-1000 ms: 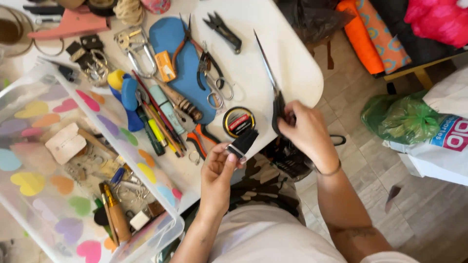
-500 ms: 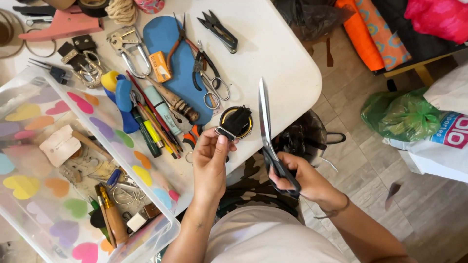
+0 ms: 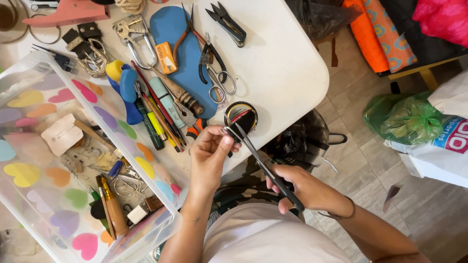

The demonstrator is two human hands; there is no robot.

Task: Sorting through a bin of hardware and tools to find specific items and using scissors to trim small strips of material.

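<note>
My left hand (image 3: 208, 155) pinches a short black strap piece with a metal end (image 3: 230, 131) just above the table's front edge. My right hand (image 3: 301, 189) grips the black handles of long scissors (image 3: 258, 160). Their blades reach up and left to the strap piece, and the tips lie over a round black tin (image 3: 241, 117) on the white table (image 3: 282, 63).
A clear plastic box with coloured hearts (image 3: 58, 160) holds small tools at the left. Pliers, small scissors (image 3: 217, 73), pens and a blue sole (image 3: 180, 53) crowd the table. A black-lined bin (image 3: 302, 141) stands below the table edge; bags (image 3: 404, 117) sit on the floor at the right.
My right hand took the scissors from the table, swung them down beside me, then tilted the blades left onto the strap piece. My left hand moved slightly up and left with the strap.
</note>
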